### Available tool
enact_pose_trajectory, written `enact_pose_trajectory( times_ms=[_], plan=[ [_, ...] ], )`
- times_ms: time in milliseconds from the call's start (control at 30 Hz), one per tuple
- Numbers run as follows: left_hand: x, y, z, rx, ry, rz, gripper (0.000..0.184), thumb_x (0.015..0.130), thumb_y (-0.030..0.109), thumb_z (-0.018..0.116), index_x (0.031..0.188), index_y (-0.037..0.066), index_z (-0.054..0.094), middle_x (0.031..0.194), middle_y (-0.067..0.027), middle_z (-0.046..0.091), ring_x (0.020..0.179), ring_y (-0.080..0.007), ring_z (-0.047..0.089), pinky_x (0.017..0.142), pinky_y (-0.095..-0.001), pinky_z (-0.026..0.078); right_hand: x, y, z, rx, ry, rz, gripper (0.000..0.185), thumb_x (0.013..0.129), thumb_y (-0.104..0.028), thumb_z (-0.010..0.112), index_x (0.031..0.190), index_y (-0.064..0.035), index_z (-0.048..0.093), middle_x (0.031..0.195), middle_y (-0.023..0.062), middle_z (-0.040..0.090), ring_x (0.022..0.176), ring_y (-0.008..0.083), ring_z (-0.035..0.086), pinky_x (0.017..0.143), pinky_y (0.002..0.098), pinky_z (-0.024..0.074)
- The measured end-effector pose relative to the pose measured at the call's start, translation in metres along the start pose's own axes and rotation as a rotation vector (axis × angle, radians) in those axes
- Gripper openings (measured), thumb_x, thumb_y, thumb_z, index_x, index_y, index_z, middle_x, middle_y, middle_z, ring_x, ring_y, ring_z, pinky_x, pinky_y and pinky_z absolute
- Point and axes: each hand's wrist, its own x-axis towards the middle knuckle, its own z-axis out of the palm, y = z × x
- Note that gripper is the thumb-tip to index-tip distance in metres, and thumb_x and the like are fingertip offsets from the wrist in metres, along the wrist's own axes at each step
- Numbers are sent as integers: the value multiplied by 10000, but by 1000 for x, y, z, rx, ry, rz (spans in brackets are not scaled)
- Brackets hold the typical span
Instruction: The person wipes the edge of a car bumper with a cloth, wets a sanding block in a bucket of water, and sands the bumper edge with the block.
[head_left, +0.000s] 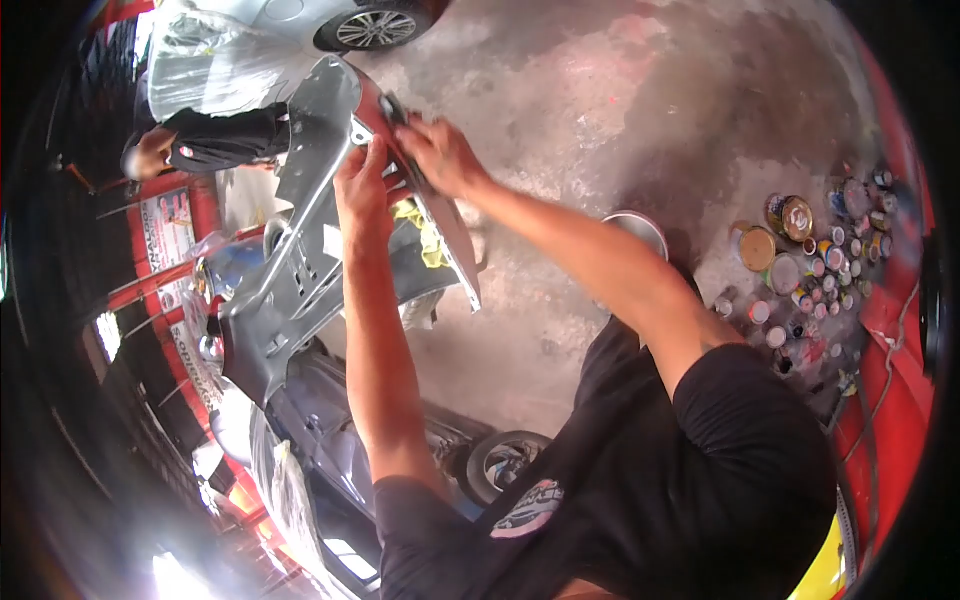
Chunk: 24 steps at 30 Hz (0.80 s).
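Observation:
A large grey car bumper (300, 240) stands in front of me, its inner side with slots and tabs facing left. My left hand (362, 190) is closed on its upper edge, just below a white tab. On the outer side, which shows red near the top, my right hand (440, 160) presses with bent fingers. A dark flat piece (392, 106) shows at those fingertips; what it is I cannot make out. Below both hands, a crumpled yellow cloth or paper (428, 238) hangs at the bumper's edge.
At the left, another person (225, 140) in dark clothes stands behind the bumper. A plastic-draped car (250, 60) is at the top, and a dark car (330, 430) stands lower left. Several paint cans (785, 272) cover the floor at right, near a round bucket (640, 228).

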Motion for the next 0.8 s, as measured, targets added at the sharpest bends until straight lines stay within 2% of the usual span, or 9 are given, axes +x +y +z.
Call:
enact_pose_trajectory(
  times_ms=[100, 200, 300, 400, 433, 500, 733, 767, 800],
  plan=[
    [-4, 0, -1, -30, -30, 13, 309, 1095, 283, 556, 1141, -9, 645, 1030, -133, 745, 791, -233, 760, 601, -345, 651, -100, -43, -5, 17, 17, -43, 430, 1038, -326, 559, 1357, -52, 647, 1020, 203, 668, 975, 345, 604, 908, 458, 496],
    [-5, -2, 3, -47, 10, 9, 303, 1094, 280, 560, 1129, -12, 631, 1034, -144, 741, 783, -252, 760, 608, -353, 652, -67, -25, -7, -9, 85, -140, 403, 1035, -317, 564, 1322, -52, 663, 968, 204, 696, 918, 341, 656, 862, 446, 526],
    [-6, -8, 7, 24, -23, 14, 318, 1098, 331, 556, 1172, 38, 653, 1012, -81, 743, 795, -184, 745, 635, -307, 615, 19, 16, -7, 162, -31, 88, 375, 1020, -337, 574, 1222, -43, 688, 856, 231, 734, 747, 380, 730, 698, 446, 560],
    [-2, -4, 4, 18, -19, 28, 318, 1103, 322, 545, 1183, 32, 649, 1021, -95, 739, 803, -189, 744, 622, -304, 612, -37, -9, -2, -39, 84, 13, 419, 1027, -381, 561, 1207, -34, 709, 962, 268, 699, 979, 387, 693, 866, 451, 540],
    [-4, -5, 0, -5, -11, 34, 319, 1105, 319, 542, 1184, 30, 649, 1028, -99, 738, 804, -190, 744, 619, -303, 610, -69, -28, -11, 10, -69, 17, 428, 1028, -398, 560, 1199, -40, 720, 994, 258, 665, 1083, 416, 645, 938, 486, 511],
    [-3, -9, -2, 20, 0, 19, 324, 1106, 322, 540, 1185, 27, 649, 1036, -96, 737, 799, -185, 741, 613, -294, 602, -95, -32, 0, 108, 81, 4, 415, 1028, -406, 566, 1170, -54, 731, 978, 217, 664, 1097, 433, 640, 930, 503, 513],
    [-5, -13, 4, 61, 16, 42, 315, 1093, 336, 569, 1148, 38, 656, 984, -73, 732, 762, -156, 726, 594, -288, 594, -1, -7, -9, 107, 7, 114, 375, 1020, -307, 554, 1175, 2, 700, 1237, 412, 584, 1149, 478, 630, 936, 487, 519],
    [-1, -16, -4, 40, 13, 36, 318, 1093, 331, 569, 1155, 30, 655, 987, -74, 734, 773, -154, 729, 607, -288, 598, -24, 9, 9, 42, 88, -12, 379, 1026, -287, 555, 1268, -26, 686, 928, 233, 665, 911, 316, 645, 899, 430, 507],
    [-2, -15, -6, 27, 14, 45, 324, 1094, 331, 566, 1161, 26, 654, 993, -78, 736, 775, -155, 731, 619, -288, 600, -60, -20, 5, 50, 102, -85, 376, 1025, -286, 559, 1255, -19, 689, 945, 232, 676, 919, 307, 649, 905, 428, 506]
  ],
)
